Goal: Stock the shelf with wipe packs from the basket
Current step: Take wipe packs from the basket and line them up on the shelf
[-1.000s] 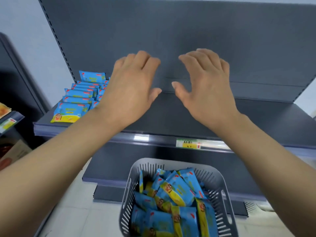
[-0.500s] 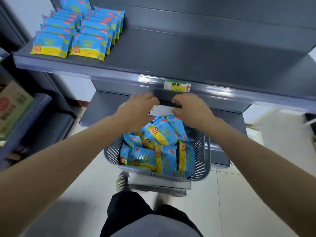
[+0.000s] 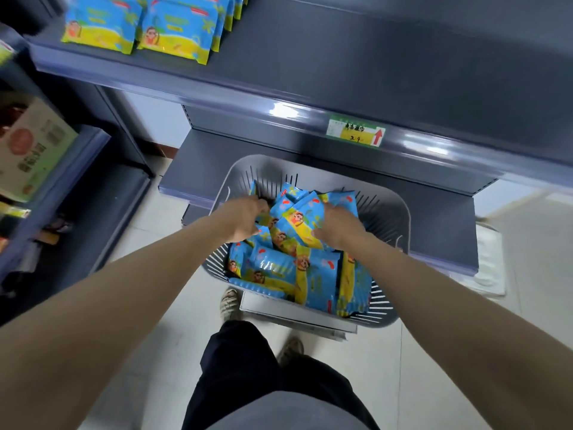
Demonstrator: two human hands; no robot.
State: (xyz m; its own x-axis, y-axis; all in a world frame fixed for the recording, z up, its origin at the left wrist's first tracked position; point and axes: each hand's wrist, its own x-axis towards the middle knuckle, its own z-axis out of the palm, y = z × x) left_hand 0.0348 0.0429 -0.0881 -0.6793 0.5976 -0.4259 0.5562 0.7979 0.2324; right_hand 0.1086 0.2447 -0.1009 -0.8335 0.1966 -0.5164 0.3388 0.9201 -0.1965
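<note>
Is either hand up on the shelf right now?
No, the left hand and the right hand are both down in the grey basket, gripping wipe packs.

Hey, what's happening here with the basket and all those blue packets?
A person is stocking a shop shelf. The left hand and the right hand are both down in the grey basket, with fingers curled round the blue and yellow wipe packs on top of the pile. The hands are not yet lifted clear of the basket. The stocked packs sit in rows at the shelf's left end.
</note>
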